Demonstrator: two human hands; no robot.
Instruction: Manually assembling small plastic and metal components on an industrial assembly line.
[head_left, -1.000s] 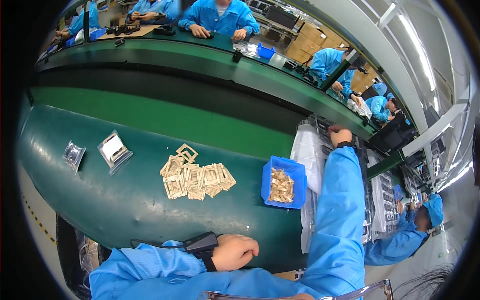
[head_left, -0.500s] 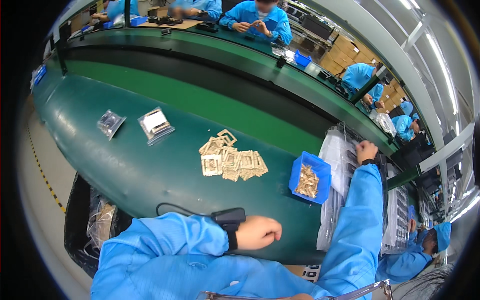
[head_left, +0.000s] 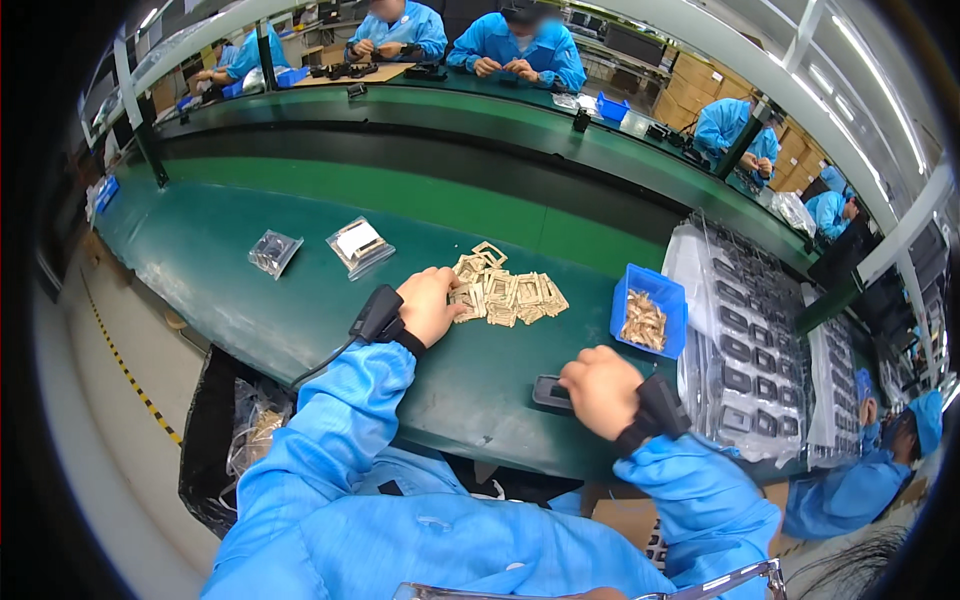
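My left hand (head_left: 428,306) reaches to the left edge of a pile of thin tan rectangular frames (head_left: 515,297). Its fingers and thumb are apart and touch the pile; whether a frame is gripped between them does not show clearly. Lower right, my right hand (head_left: 603,392) is closed on the right end of a small black rectangular frame (head_left: 549,392), held low over the table, its far end covered by the fingers. Beyond that hand stands a blue bin (head_left: 620,318) with small tan pieces (head_left: 643,320) in it.
On the green table (head_left: 300,320) lie two clear bags, one with dark parts (head_left: 273,253), one with tan frames (head_left: 360,247). Clear trays of black frames (head_left: 750,350) line the right side. A black-lined waste bin (head_left: 207,450) stands lower left; co-workers (head_left: 515,50) sit across.
My left hand has moved forward from the near edge to the tan pile. My right hand has come back from the trays toward me, now with a black frame in it. The view has shifted.
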